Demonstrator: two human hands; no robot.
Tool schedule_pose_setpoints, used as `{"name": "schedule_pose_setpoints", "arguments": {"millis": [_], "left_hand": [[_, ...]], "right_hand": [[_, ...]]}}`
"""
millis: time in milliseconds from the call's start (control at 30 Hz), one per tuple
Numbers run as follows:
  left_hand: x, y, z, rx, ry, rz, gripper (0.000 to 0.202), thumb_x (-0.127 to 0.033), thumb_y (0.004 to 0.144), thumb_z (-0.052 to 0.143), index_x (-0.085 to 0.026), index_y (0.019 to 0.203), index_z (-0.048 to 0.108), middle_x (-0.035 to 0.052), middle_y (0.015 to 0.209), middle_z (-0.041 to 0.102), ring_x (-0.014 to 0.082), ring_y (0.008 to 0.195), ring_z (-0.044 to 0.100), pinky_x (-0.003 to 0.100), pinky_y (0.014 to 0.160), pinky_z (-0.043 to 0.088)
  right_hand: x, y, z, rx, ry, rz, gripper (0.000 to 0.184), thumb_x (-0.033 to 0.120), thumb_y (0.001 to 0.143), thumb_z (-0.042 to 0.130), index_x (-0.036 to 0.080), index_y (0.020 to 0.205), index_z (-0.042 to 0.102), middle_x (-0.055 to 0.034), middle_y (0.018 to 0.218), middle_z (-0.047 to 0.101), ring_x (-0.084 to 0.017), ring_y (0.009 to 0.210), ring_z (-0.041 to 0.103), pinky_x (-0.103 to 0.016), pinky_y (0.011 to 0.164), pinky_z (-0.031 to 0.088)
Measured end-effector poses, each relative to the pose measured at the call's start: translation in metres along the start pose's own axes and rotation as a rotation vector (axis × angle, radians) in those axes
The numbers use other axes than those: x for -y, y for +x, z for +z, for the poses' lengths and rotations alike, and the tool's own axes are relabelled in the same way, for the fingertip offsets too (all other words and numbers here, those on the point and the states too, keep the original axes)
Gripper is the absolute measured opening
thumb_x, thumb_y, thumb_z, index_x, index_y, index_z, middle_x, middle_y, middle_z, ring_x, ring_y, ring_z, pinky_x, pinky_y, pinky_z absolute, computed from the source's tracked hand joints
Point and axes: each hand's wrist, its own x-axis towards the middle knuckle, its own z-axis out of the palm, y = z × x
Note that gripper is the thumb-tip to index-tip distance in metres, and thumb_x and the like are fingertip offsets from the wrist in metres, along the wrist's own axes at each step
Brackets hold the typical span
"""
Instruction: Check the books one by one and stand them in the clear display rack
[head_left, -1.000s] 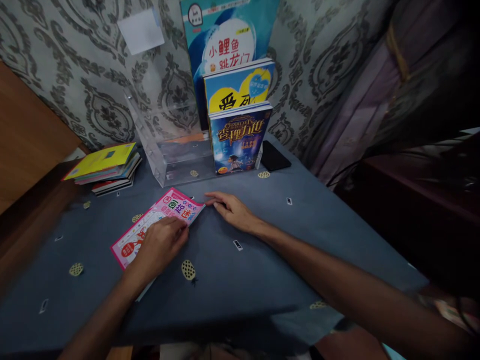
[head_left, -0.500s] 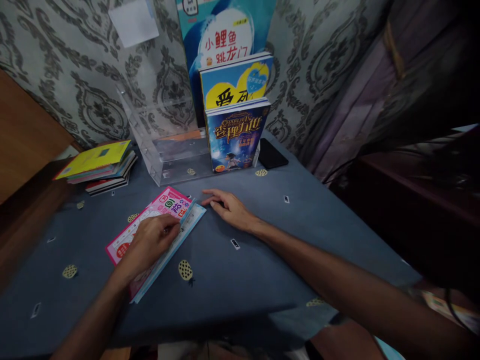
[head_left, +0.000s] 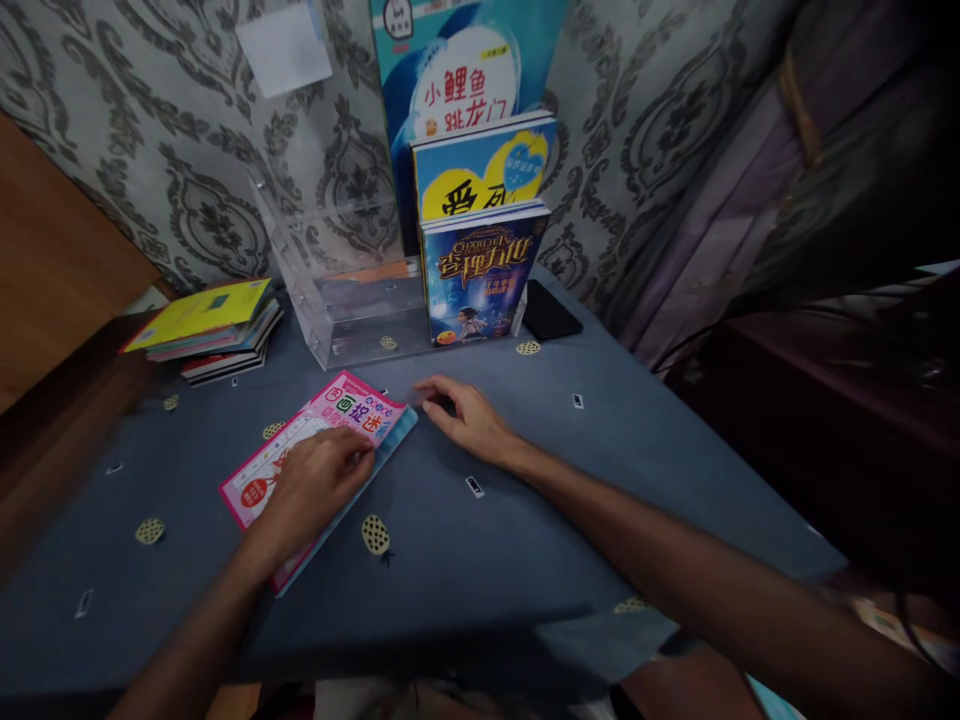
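Note:
A thin book with a pink cover lies at a slant on the table, and a light blue strip shows along its right edge. My left hand rests on the cover, thumb and fingers drawn together by the right edge; the fingertips are partly hidden. Just right of the book's upper corner, my right hand is over the tablecloth with its fingers apart and slightly bent. It holds nothing and does not touch the book.
A clear acrylic rack stands behind, with a dark blue book, a yellow-and-blue book and a tall teal book upright in it. Stacked books lie left. A black phone-like slab lies right of the rack.
The pink cover has settled flatter, so the raised right edge and the page beneath show less. My right hand's fingers have curled slightly. The whole view has shifted a little.

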Motion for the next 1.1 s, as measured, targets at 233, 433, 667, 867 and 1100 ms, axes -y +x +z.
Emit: {"name": "schedule_pose_setpoints", "arguments": {"millis": [233, 433, 667, 867, 1100], "left_hand": [[0.029, -0.01, -0.009, 0.043, 0.185, -0.086, 0.027, -0.027, 0.094, 0.051, -0.02, 0.11, 0.071, 0.0095, 0.123, 0.069, 0.0272, 0.115, 0.063, 0.043, 0.098, 0.051], [0.055, -0.034, -0.027, 0.167, 0.409, -0.368, 0.041, -0.038, 0.099, 0.046, -0.024, 0.135, 0.059, 0.0107, 0.137, 0.058, 0.0297, 0.12, 0.06, 0.041, 0.091, 0.054], [0.056, -0.038, -0.01, 0.018, 0.418, -0.276, 0.034, -0.037, 0.098, 0.047, -0.018, 0.118, 0.066, 0.013, 0.114, 0.059, 0.0285, 0.105, 0.06, 0.04, 0.087, 0.053], [0.068, -0.02, 0.005, -0.078, 0.268, -0.197, 0.028, -0.035, 0.094, 0.051, -0.015, 0.105, 0.068, 0.0121, 0.109, 0.06, 0.026, 0.099, 0.059, 0.042, 0.091, 0.051], [0.074, -0.003, 0.003, -0.07, 0.311, -0.117, 0.028, -0.036, 0.095, 0.051, -0.016, 0.105, 0.068, 0.0127, 0.111, 0.061, 0.0276, 0.103, 0.058, 0.045, 0.093, 0.05]], "right_hand": [[0.019, -0.011, 0.006, 0.236, -0.076, -0.216, 0.014, 0.021, 0.091, 0.054, 0.018, 0.085, 0.065, -0.0034, 0.079, 0.068, -0.017, 0.073, 0.06, -0.032, 0.073, 0.048], [0.017, -0.011, 0.016, 0.324, -0.172, -0.309, 0.03, 0.026, 0.094, 0.054, 0.018, 0.122, 0.064, -0.012, 0.124, 0.068, -0.026, 0.119, 0.058, -0.049, 0.104, 0.044], [0.003, -0.003, 0.024, 0.323, -0.347, -0.297, 0.052, 0.04, 0.1, 0.043, 0.017, 0.146, 0.047, -0.0178, 0.153, 0.046, -0.031, 0.142, 0.041, -0.058, 0.113, 0.035], [-0.011, 0.004, 0.027, 0.252, -0.423, -0.267, 0.051, 0.039, 0.1, 0.044, 0.016, 0.145, 0.05, -0.0188, 0.153, 0.046, -0.032, 0.143, 0.041, -0.059, 0.113, 0.036], [-0.011, 0.012, 0.024, 0.253, -0.505, -0.2, 0.049, 0.038, 0.1, 0.045, 0.017, 0.143, 0.052, -0.0157, 0.153, 0.047, -0.029, 0.143, 0.042, -0.055, 0.114, 0.035]]}}
